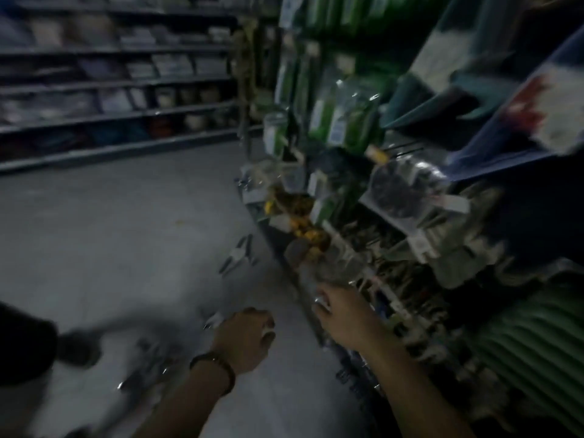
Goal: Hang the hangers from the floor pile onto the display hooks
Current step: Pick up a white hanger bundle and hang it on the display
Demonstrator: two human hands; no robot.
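The frame is dim and blurred by motion. My left hand (245, 335) is low over the floor, its fingers curled around a small shiny packaged hanger (215, 320) that sticks out to its left. My right hand (343, 314) reaches to the lower part of the display rack (373, 279), with something shiny at its fingertips; its grip is too blurred to read. More shiny packaged hangers lie on the floor, one (240, 252) near the rack's foot and a loose pile (148, 371) at the lower left.
The rack on the right is crowded with hanging packets, green ones (331, 121) higher up and clear ones (407, 188) in the middle. Long shelves (120, 90) line the far wall. Grey floor (110, 222) lies between. A dark shoe (79, 346) is at the left.
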